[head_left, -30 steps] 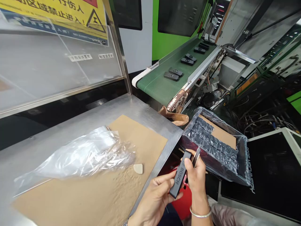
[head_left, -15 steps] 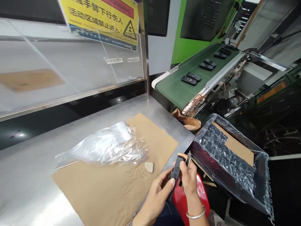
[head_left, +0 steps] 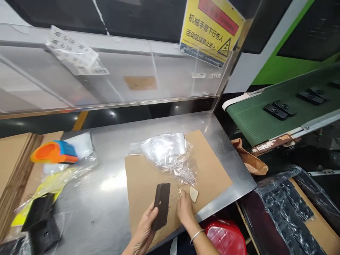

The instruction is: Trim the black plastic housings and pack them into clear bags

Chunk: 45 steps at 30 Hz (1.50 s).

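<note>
My left hand (head_left: 147, 224) is closed around a flat black rectangular plastic part (head_left: 162, 205). It is tilted upright above the cardboard sheet, with a broad plain side showing. My right hand (head_left: 186, 209) is closed on a slim knife (head_left: 180, 192); only a short thin piece shows past the fingers, the rest being hidden. This hand is low over the cardboard (head_left: 212, 170), apart from the black part. Just right of its fingers lies a small cream-coloured piece (head_left: 193, 194). A crumpled clear plastic bag (head_left: 166, 150) rests on the cardboard beyond both hands.
Black parts (head_left: 276, 111) sit in pairs on the green conveyor (head_left: 247, 117). A plastic-lined box (head_left: 252, 212) of wrapped parts stands at lower right, near a red stool (head_left: 225, 237). On the table's left are an orange-and-blue tape dispenser (head_left: 54, 152), black pieces (head_left: 44, 230) and stacked cardboard (head_left: 13, 170).
The view has swung left, bringing the table's left side into sight. My hands have separated: the left has turned the black part, and the right has drawn the knife away from it.
</note>
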Each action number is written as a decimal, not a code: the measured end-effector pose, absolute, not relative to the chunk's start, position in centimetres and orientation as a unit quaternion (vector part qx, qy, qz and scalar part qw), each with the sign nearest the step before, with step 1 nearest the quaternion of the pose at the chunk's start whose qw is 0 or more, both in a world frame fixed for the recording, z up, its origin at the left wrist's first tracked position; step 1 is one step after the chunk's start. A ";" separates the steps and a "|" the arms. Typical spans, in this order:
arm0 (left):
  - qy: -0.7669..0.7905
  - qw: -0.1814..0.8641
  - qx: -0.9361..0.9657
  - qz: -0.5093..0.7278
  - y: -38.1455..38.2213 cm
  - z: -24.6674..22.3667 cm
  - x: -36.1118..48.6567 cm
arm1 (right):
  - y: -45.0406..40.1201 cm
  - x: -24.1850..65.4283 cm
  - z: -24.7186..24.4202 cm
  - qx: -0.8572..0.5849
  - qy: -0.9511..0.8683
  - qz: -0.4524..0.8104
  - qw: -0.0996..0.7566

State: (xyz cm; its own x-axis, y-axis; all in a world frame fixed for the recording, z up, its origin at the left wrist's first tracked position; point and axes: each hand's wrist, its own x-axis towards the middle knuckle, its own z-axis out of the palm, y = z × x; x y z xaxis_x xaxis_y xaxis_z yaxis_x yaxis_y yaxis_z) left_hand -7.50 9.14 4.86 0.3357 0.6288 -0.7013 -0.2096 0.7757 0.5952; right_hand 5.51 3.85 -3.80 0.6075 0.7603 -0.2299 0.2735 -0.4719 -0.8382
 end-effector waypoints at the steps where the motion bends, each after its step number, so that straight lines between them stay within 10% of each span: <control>1: 0.527 0.782 0.190 0.274 9.2 4.6 -7.9 | 4.5 4.8 -4.3 -0.800 -0.341 0.312 0.382; 9: 0.520 0.785 0.086 0.327 8.8 1.7 -9.3 | 7.8 2.1 -5.9 -0.773 -0.414 0.346 0.334; 24: 0.539 0.730 0.267 0.326 10.9 -0.5 2.0 | 5.9 9.3 -2.4 -0.695 -0.235 0.443 0.515; 45: 0.430 0.266 0.862 0.037 30.9 -7.1 9.8 | 2.6 18.6 -1.7 -0.603 0.086 0.441 0.660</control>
State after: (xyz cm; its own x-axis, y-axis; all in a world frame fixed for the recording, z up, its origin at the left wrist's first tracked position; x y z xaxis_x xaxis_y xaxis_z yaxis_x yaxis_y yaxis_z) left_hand 9.76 30.94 -7.06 0.6268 0.7616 -0.1649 0.7221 -0.4882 0.4902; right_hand 18.64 2.56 -1.69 0.5966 0.4786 -0.6442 -0.6848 -0.1149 -0.7196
